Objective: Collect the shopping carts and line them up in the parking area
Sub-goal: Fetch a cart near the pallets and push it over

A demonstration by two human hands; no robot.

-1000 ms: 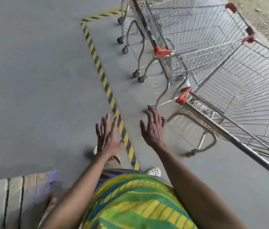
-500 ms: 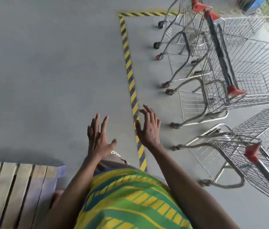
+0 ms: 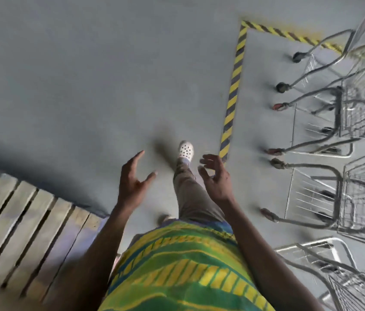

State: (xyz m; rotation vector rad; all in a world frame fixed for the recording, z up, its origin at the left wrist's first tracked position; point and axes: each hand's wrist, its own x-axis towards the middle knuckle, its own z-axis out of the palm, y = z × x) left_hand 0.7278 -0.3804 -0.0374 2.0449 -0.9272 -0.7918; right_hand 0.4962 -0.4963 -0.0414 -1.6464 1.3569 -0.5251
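I saw both hands raised in front of the body and holding nothing: the left hand (image 3: 132,182) had its fingers loosely spread, and the right hand (image 3: 216,178) had relaxed, slightly curled fingers. The shopping carts (image 3: 338,135) stood well off to the right of the right hand, inside the yellow-and-black floor tape (image 3: 233,90). A wooden pallet (image 3: 20,221) lay left of the left hand, and a white clog (image 3: 186,150) stepped forward between the hands.

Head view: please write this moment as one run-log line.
left hand: open, empty | right hand: open, empty | carts: lined inside striped tape | pallet: left
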